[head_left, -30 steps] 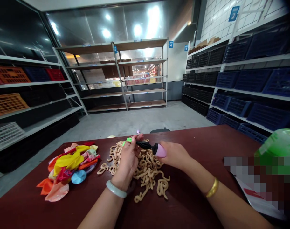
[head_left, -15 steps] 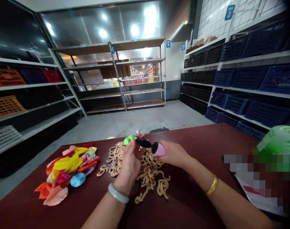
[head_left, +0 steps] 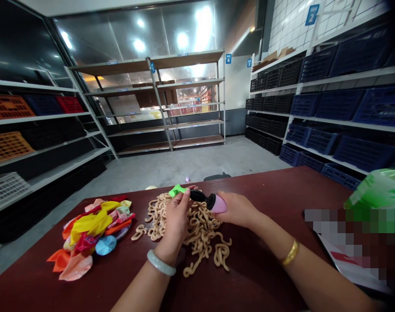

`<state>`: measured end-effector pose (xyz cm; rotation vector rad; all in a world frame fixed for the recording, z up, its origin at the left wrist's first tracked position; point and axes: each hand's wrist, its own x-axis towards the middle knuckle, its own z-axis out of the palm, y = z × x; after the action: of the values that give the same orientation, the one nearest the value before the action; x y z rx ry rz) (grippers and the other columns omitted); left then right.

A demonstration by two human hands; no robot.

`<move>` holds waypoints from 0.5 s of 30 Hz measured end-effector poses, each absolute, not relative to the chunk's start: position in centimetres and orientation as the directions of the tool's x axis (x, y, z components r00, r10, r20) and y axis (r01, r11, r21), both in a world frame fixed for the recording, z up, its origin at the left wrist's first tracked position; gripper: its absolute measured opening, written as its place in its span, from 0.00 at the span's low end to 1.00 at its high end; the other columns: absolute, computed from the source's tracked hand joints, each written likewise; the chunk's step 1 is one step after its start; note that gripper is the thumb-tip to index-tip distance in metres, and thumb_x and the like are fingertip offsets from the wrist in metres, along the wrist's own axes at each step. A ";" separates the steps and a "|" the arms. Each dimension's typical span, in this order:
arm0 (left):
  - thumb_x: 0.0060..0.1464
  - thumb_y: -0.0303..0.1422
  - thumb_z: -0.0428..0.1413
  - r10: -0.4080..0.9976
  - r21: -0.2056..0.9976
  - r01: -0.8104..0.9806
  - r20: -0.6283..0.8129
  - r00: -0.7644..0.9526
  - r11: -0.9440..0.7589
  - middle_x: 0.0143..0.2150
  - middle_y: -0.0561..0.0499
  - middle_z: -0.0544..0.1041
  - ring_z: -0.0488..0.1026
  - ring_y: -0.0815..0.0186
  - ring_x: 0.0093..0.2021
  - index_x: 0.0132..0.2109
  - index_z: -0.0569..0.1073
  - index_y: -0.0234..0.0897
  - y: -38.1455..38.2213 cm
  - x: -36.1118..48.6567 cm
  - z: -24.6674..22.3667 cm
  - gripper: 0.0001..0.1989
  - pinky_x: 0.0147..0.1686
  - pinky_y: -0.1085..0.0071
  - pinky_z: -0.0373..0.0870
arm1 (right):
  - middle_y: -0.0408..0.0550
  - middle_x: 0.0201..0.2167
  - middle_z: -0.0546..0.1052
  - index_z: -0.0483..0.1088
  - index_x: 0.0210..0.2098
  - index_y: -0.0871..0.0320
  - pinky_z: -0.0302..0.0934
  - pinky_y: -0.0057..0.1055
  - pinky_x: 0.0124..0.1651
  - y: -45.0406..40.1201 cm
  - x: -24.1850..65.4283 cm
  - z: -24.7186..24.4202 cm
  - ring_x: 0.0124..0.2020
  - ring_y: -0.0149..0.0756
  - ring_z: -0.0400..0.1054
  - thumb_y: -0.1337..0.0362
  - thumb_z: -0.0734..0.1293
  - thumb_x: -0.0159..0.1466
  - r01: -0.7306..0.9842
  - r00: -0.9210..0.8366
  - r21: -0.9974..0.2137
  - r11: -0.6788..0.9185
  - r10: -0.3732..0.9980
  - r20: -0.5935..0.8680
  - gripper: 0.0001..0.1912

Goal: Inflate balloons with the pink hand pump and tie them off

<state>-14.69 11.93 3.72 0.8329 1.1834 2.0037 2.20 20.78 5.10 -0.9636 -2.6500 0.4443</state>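
Observation:
My right hand (head_left: 236,210) is wrapped round the light purple body of a pump-like tool (head_left: 221,203) with a black tapered front. At the tool's left end is a bright green balloon (head_left: 177,190). My left hand (head_left: 178,210) pinches the balloon at the black tip with thumb and fingers; exactly how the balloon meets the tip is hidden. Both hands are just above a pile of tan, curled, noodle-like strands (head_left: 202,236) on the dark red table (head_left: 256,268). To the left lies a heap of limp balloons (head_left: 93,225) in yellow, orange, pink, blue and other colours.
A green and clear plastic bag (head_left: 379,190) and a partly blurred flat item (head_left: 356,264) are at the table's right. Shelves with blue crates (head_left: 340,104) stand on the right, with orange crates (head_left: 9,106) on the left. A bare-boarded rack (head_left: 191,143) stands behind.
The fingers of my left hand have closed in more tightly round the black tip and the green balloon. My right hand and the tool have hardly moved.

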 end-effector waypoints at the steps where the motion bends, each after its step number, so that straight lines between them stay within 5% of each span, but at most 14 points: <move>1: 0.52 0.41 0.61 0.792 0.908 -0.207 0.185 -0.582 -0.364 0.43 0.41 0.79 0.76 0.57 0.45 0.42 0.80 0.31 11.9 -14.7 3.7 0.16 0.45 0.65 0.71 | 0.45 0.37 0.78 0.66 0.41 0.52 0.52 0.30 0.32 20.7 2.2 5.2 0.38 0.42 0.72 0.50 0.69 0.54 0.576 -0.734 -0.369 0.729 0.660 0.159 0.19; 9: 0.54 0.35 0.61 0.839 0.847 -0.338 0.206 -0.503 -0.411 0.53 0.42 0.76 0.71 0.56 0.54 0.46 0.76 0.36 11.4 -15.1 5.2 0.13 0.50 0.62 0.69 | 0.45 0.36 0.78 0.67 0.42 0.52 0.52 0.29 0.31 20.5 2.0 5.2 0.36 0.41 0.72 0.49 0.68 0.55 0.538 -0.742 -0.431 0.724 0.650 0.165 0.20; 15: 0.56 0.35 0.59 0.893 0.764 -0.494 0.238 -0.382 -0.415 0.51 0.42 0.76 0.70 0.56 0.56 0.40 0.71 0.37 11.3 -14.5 5.3 0.08 0.49 0.61 0.70 | 0.47 0.38 0.78 0.68 0.46 0.52 0.53 0.29 0.33 20.6 1.9 5.0 0.38 0.42 0.71 0.45 0.69 0.54 0.549 -0.732 -0.444 0.708 0.664 0.152 0.25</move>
<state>-14.48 11.35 5.29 0.8146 0.7502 1.9155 1.90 20.60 5.01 -0.9551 -2.6155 0.5396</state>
